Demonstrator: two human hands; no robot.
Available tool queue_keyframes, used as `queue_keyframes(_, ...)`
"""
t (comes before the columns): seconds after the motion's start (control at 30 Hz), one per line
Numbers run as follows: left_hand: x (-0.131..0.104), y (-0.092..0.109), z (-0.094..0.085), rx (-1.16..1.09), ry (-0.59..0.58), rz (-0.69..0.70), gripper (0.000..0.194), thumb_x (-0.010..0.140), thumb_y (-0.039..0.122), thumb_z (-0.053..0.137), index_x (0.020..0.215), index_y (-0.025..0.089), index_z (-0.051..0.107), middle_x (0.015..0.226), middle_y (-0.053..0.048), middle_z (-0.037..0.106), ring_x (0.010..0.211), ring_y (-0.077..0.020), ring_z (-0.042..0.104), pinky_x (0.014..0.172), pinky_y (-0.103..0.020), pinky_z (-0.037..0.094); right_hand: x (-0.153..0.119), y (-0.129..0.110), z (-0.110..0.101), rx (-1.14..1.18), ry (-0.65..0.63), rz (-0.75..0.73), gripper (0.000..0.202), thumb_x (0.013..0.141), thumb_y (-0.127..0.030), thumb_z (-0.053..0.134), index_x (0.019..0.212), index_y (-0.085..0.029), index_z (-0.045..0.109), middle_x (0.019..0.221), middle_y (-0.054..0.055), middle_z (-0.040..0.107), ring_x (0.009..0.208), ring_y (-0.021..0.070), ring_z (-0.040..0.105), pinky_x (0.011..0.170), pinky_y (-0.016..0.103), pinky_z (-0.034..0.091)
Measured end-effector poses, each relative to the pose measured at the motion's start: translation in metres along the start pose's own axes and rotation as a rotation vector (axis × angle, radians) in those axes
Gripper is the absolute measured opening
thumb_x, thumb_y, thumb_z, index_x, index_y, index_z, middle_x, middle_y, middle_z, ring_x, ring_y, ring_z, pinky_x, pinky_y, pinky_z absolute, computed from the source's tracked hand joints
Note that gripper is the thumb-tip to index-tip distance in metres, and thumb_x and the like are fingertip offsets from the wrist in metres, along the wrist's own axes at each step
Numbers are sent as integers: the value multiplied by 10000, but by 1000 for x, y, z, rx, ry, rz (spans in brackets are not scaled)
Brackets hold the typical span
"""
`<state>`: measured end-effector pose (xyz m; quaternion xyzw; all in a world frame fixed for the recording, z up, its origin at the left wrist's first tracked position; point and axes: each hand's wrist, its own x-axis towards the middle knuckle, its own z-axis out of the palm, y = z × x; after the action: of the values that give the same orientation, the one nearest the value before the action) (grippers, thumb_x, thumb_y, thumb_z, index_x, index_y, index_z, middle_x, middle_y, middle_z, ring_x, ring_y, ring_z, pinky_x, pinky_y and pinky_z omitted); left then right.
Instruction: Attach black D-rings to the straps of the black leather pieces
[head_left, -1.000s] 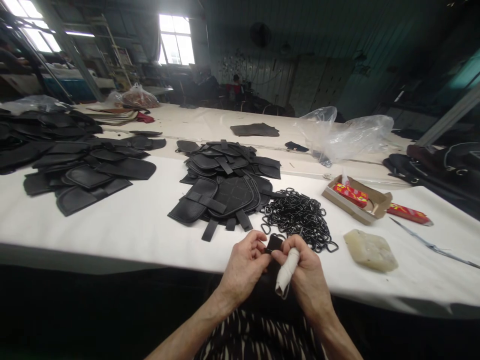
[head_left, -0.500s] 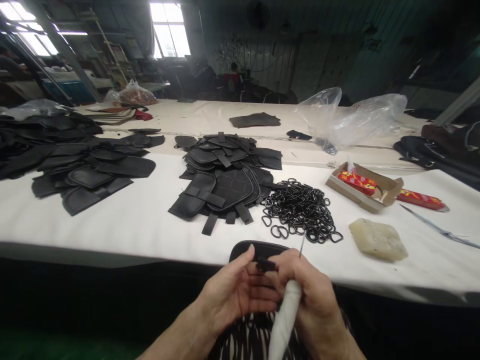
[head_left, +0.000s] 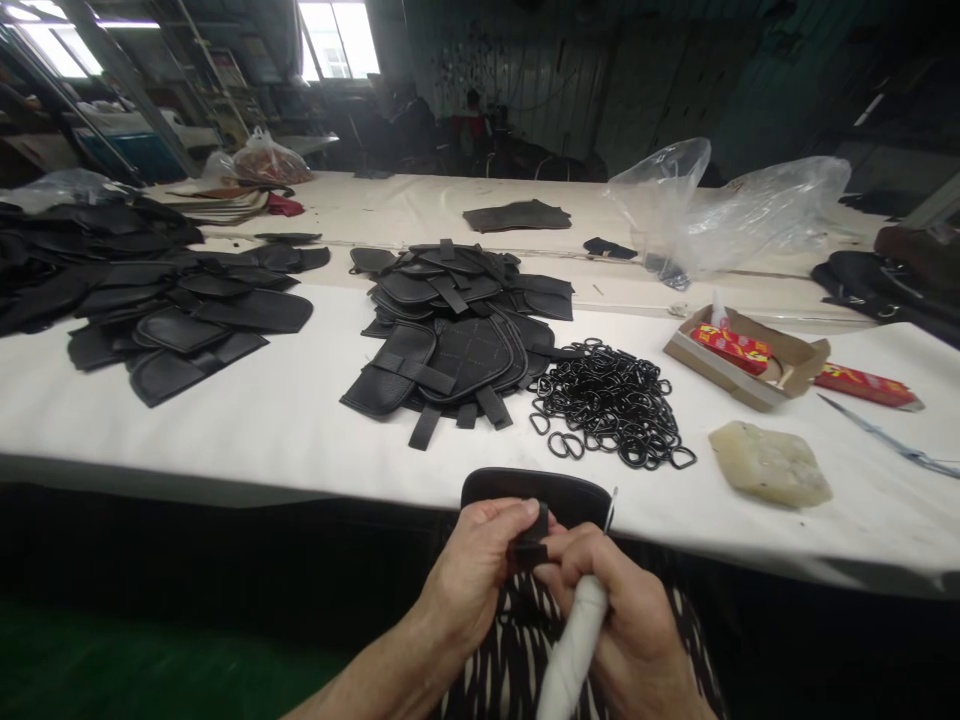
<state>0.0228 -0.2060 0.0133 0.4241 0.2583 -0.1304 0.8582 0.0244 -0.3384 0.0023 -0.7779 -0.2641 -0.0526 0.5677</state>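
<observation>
At the table's front edge is a black leather piece [head_left: 564, 488], partly hidden by my hands. My left hand [head_left: 480, 560] pinches a short black strap [head_left: 538, 522] on it between thumb and fingers. My right hand [head_left: 619, 600] is closed around a tool with a white wrapped handle [head_left: 574, 650]; its thin metal tip points up beside the leather piece. The fingertips of my right hand also touch the strap. Beyond my hands lies a heap of black D-rings [head_left: 611, 405], with a pile of black leather pieces [head_left: 465, 345] to its left.
More black leather pieces [head_left: 187, 330] cover the left side. To the right are a yellowish block [head_left: 771, 465], an open cardboard box [head_left: 739, 385] with red packets, and scissors [head_left: 892, 442]. Clear plastic bags [head_left: 772, 215] lie farther back. A person [head_left: 472, 118] is in the dim background.
My left thumb and fingers have come together on the strap, where the hand was open before. More of the leather piece now shows. The view has shifted slightly.
</observation>
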Motion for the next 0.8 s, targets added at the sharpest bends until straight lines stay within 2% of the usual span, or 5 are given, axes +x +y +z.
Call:
queue_keyframes(0.07, -1, -4, 1, 55, -13, 40, 206, 702, 309, 685, 607, 131, 645, 612, -19, 630, 589, -112, 545, 617, -226, 433, -3, -1, 2, 60, 74, 205, 179, 797, -188, 580, 672, -223, 458, 745, -1, 642, 677, 134, 613, 661, 229, 503)
queue_keyframes(0.17, 0, -10, 2, 119, -34, 75, 270, 727, 315, 651, 543, 128, 589, 545, 18, 523, 539, -88, 449, 545, -209, 377, -4, -5, 7, 55, 148, 336, 186, 803, -262, 589, 673, -221, 461, 736, 7, 628, 652, 135, 580, 567, 217, 454)
queue_keyframes(0.4, 0, -20, 1, -43, -14, 73, 175, 732, 280, 637, 636, 132, 638, 629, -10, 585, 616, -112, 514, 608, -216, 409, -3, -5, 13, -16, 107, 394, 230, 836, -316, 534, 653, -215, 437, 675, 4, 579, 593, 130, 520, 535, 228, 408)
queue_keyframes(0.6, -8, -27, 0, -90, 110, 81, 296, 764, 432, 623, 784, 139, 657, 722, -42, 612, 660, -148, 549, 649, -259, 454, -2, -3, 9, -113, 85, 423, 184, 844, -305, 521, 690, -215, 477, 599, -35, 534, 518, 109, 477, 495, 205, 392)
queue_keyframes(0.8, -13, -27, 1, 154, -79, 144, 246, 815, 382, 597, 757, 144, 586, 628, 17, 492, 561, -79, 410, 516, -194, 346, -1, -7, 9, -114, 61, 468, 250, 870, -337, 455, 652, -215, 452, 575, -27, 525, 508, 114, 445, 480, 217, 366)
